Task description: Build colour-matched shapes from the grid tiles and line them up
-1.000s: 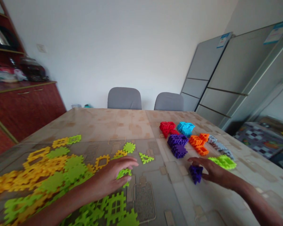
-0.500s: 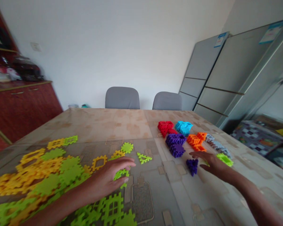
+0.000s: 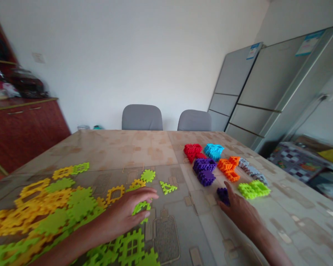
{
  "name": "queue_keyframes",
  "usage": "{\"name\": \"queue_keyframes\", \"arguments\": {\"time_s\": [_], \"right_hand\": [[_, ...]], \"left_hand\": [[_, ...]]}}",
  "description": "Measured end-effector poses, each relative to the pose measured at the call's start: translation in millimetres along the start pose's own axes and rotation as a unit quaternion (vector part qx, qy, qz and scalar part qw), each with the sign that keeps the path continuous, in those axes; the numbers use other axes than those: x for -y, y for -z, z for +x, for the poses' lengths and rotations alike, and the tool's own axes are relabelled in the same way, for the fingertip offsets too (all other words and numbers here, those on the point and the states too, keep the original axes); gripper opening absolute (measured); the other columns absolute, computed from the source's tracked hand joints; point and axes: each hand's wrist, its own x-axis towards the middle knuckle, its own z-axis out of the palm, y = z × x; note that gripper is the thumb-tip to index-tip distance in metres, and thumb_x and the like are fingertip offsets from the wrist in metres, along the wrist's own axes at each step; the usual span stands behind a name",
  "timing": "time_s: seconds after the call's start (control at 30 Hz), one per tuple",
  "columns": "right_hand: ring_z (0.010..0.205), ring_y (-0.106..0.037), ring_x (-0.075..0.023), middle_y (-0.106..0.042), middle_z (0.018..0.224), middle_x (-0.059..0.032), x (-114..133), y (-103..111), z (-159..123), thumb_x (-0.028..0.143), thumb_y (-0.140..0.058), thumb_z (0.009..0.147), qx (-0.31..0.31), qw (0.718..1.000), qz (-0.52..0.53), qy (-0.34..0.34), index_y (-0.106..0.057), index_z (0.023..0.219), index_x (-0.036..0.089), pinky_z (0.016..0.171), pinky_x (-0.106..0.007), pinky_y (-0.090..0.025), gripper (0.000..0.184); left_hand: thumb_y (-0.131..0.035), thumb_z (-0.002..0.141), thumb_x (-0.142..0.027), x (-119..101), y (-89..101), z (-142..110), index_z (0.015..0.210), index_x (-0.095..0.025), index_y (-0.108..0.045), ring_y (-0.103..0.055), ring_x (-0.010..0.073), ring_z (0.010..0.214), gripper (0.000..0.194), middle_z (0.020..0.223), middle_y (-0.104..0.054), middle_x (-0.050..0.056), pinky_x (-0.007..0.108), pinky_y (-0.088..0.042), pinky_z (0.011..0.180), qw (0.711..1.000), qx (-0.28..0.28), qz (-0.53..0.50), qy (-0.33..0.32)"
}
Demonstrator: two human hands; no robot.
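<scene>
My left hand (image 3: pixel 137 207) hovers over lime-green interlocking plastic pieces (image 3: pixel 141 210), its fingers and thumb apart with nothing held between them. Near its fingertips lie a green triangle frame (image 3: pixel 168 187) and a green solid piece (image 3: pixel 148 176). On the right, my right hand (image 3: pixel 240 208) has thumb and index finger around a small stack of purple triangle pieces (image 3: pixel 222 195), which rests on the table; the other fingers are partly hidden. Just beyond that hand sits a group of green pieces (image 3: pixel 254 189). Larger purple stacks (image 3: pixel 206 177) stand behind the small one.
Yellow pieces (image 3: pixel 55 199) and green squares (image 3: pixel 81 203) are heaped at left. Red (image 3: pixel 192 149), light-blue (image 3: pixel 214 150), orange (image 3: pixel 229 168) and grey stacks (image 3: pixel 252 171) stand at right. Two grey chairs (image 3: pixel 142 117) line the far edge of the patterned table (image 3: pixel 144 146).
My right hand has moved left and closed around the small purple triangle stack, uncovering the green group behind it. My left hand stays in place. The view has shifted slightly.
</scene>
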Motion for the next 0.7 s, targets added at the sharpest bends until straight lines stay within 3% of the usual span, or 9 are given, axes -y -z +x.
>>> {"name": "queue_keyframes", "arguments": {"time_s": [0.17,0.37,0.7], "right_hand": [[0.094,-0.071,-0.0320,-0.071,0.108,-0.0242,-5.3,-4.9,12.5,0.020,-0.046,0.092,0.014,1.000,-0.010,-0.003,-0.029,0.147,0.001,0.076,-0.039,-0.051,0.060],[0.094,-0.070,-0.0317,-0.070,0.110,-0.0252,-20.3,-17.3,36.9,0.014,-0.051,0.086,-0.035,0.998,0.030,0.035,-0.034,0.143,-0.001,0.079,-0.038,-0.050,0.061],[0.100,-0.067,-0.0325,-0.068,0.113,-0.0233,-27.3,-20.0,73.7,0.017,-0.057,0.079,-0.057,0.988,0.122,0.068,-0.039,0.140,0.004,0.087,-0.042,-0.047,0.065]], "left_hand": [[-0.056,0.084,-0.021,4.1,-1.9,-0.7,0.125,-0.030,-0.061,-0.059,0.0223,0.119,0.042,0.133,-0.061,0.003,0.036,-0.044,0.106,1.000,0.004,0.004,-0.009],[-0.057,0.084,-0.021,9.2,-3.9,-1.2,0.126,-0.033,-0.059,-0.059,0.0213,0.119,0.044,0.133,-0.060,0.001,0.034,-0.044,0.106,1.000,0.001,0.012,-0.010],[-0.057,0.084,-0.021,9.8,-3.5,-0.7,0.126,-0.033,-0.059,-0.058,0.0214,0.120,0.044,0.134,-0.060,0.001,0.034,-0.044,0.105,1.000,0.008,0.024,-0.003]]}}
